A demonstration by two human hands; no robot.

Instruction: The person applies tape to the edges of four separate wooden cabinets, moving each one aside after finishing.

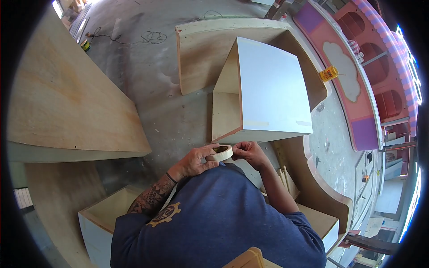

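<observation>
A roll of pale masking tape (220, 154) is held in front of my chest. My left hand (196, 161) is closed round its left side, thumb below and fingers above. At the roll's right edge, my right hand (249, 153) has its fingers pinched together; whether a tape end is between them is too small to tell. Just beyond my hands stands an open wooden box (273, 85) with a white top. Strips of tape lie along the near edge of that top.
Large plywood panel (71, 102) on the left. Behind the box, a curved wooden frame (196, 58). Yellow container (328, 73) on the frame's right edge. Open box (96, 223) at lower left. Cable (154, 37) on the floor. Pink and purple counter (335, 58) at right.
</observation>
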